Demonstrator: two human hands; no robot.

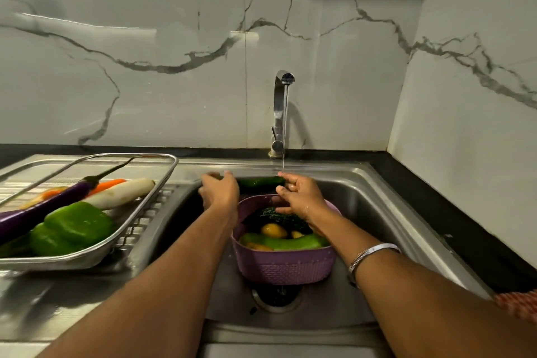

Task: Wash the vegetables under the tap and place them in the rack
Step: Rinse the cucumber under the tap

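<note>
Both hands, left hand and right hand, are gripping a dark green cucumber under the chrome tap at the sink's far edge, as several washed vegetables are lying in the steel wire rack and more are waiting in the purple plastic basket.

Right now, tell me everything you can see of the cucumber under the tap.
The cucumber is dark green, glossy and wet-looking, and lies level across the back of the sink, above the purple basket. The left hand grips one end and the right hand the other, so only its middle shows. The thin stream from the tap lands near its right end.
</note>
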